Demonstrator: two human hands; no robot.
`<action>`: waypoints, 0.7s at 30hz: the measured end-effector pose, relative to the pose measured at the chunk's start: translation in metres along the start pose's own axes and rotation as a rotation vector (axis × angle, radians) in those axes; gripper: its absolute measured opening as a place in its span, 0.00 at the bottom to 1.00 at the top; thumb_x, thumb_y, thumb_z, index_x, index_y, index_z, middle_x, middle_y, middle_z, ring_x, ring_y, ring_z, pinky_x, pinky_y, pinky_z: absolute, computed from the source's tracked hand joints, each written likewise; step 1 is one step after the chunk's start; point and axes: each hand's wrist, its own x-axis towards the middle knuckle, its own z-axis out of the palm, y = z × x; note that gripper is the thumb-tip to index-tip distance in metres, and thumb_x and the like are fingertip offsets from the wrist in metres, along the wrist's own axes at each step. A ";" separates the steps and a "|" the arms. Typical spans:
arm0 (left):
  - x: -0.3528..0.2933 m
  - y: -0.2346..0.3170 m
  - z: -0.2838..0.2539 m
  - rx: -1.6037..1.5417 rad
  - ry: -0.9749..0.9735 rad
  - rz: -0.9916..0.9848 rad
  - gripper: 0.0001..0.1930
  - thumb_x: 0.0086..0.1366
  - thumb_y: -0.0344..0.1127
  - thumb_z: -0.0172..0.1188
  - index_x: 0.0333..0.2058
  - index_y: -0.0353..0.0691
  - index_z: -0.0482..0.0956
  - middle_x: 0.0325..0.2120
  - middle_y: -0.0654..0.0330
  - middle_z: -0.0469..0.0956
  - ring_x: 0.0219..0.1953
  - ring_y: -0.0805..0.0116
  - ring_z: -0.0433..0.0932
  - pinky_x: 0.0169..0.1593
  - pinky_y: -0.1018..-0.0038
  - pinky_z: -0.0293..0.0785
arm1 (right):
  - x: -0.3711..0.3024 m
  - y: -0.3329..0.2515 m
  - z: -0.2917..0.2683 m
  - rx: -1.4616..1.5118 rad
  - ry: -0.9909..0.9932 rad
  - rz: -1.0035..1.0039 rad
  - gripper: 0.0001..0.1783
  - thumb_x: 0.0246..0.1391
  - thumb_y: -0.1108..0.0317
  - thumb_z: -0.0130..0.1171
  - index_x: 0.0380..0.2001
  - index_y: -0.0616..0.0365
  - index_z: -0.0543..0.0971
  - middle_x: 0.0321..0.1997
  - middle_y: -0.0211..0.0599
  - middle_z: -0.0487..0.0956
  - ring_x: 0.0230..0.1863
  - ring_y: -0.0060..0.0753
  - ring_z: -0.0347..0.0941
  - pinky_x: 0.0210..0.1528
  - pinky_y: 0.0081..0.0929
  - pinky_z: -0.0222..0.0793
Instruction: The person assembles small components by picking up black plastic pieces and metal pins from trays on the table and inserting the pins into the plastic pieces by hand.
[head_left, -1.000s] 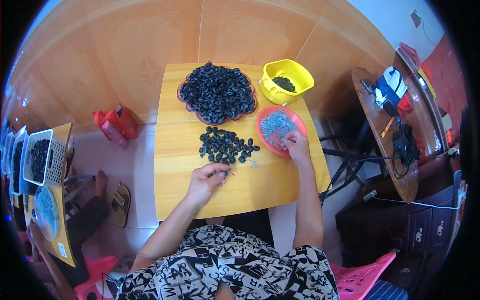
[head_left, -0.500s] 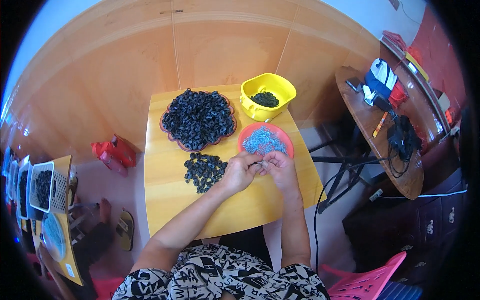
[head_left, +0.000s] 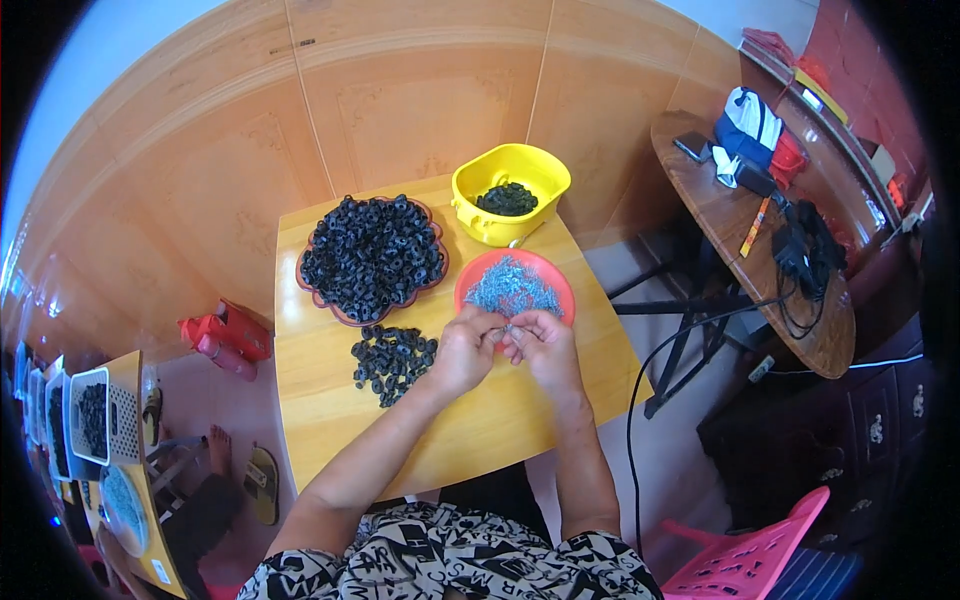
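Both hands meet over the wooden tabletop (head_left: 330,400), just at the 6 o'clock rim of a red plate (head_left: 560,285) that holds a heap of small silvery metal pieces (head_left: 510,288). The left hand (head_left: 462,352) and the right hand (head_left: 543,345) have their fingertips pressed together around something very small between them; it sits right at the point where the two hands touch, at about 3 o'clock of the left hand and 9 o'clock of the right. Both hands are pinched closed on it, but the piece is too small to tell what it is, which way it points or how its long axis runs.

At 9 o'clock of the left hand, near but not touching it, lies a loose pile of black ring-shaped parts (head_left: 392,360) directly on the tabletop. Beyond that pile, at 12 o'clock of it, a brown scalloped tray (head_left: 322,300) carries a far bigger heap of the same black rings (head_left: 372,255). At 12 o'clock of the red plate, just beside it, stands a yellow tub (head_left: 478,215) with a few more dark parts in its bottom.

Off the tabletop at 3 o'clock, well apart, a round dark wooden table (head_left: 820,330) bears cables and a bag. A pink plastic chair (head_left: 750,555) shows at 5 o'clock.
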 end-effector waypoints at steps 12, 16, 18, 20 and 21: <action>-0.009 0.000 -0.007 0.067 0.057 0.136 0.07 0.50 0.18 0.59 0.30 0.32 0.77 0.27 0.53 0.73 0.28 0.60 0.74 0.29 0.73 0.70 | -0.010 0.003 0.007 -0.112 0.044 0.022 0.07 0.55 0.71 0.52 0.26 0.62 0.74 0.20 0.28 0.72 0.20 0.17 0.66 0.23 0.16 0.63; -0.009 0.003 -0.007 0.080 0.106 0.182 0.07 0.49 0.18 0.59 0.30 0.32 0.77 0.26 0.53 0.73 0.28 0.59 0.74 0.29 0.73 0.70 | -0.006 0.013 -0.001 0.464 -0.066 0.190 0.07 0.56 0.71 0.49 0.27 0.62 0.73 0.20 0.28 0.71 0.20 0.19 0.66 0.22 0.15 0.62; -0.009 -0.001 -0.008 0.059 0.089 0.150 0.07 0.50 0.19 0.59 0.30 0.32 0.77 0.26 0.54 0.73 0.28 0.61 0.74 0.29 0.73 0.70 | -0.006 0.012 0.004 0.514 -0.067 0.197 0.08 0.57 0.70 0.49 0.27 0.62 0.73 0.21 0.28 0.71 0.21 0.20 0.67 0.22 0.15 0.63; -0.009 -0.003 -0.010 0.039 0.074 0.119 0.07 0.50 0.20 0.60 0.30 0.32 0.77 0.26 0.54 0.73 0.28 0.62 0.74 0.29 0.74 0.70 | -0.007 0.007 0.012 0.395 0.034 0.037 0.05 0.55 0.73 0.50 0.28 0.63 0.73 0.25 0.30 0.72 0.26 0.19 0.69 0.26 0.15 0.66; -0.010 -0.002 -0.011 -0.027 0.030 0.006 0.06 0.51 0.21 0.60 0.31 0.32 0.77 0.26 0.55 0.74 0.28 0.64 0.74 0.30 0.74 0.70 | -0.010 0.002 0.017 0.395 0.034 0.039 0.05 0.55 0.73 0.50 0.28 0.63 0.73 0.25 0.30 0.72 0.26 0.19 0.69 0.26 0.15 0.66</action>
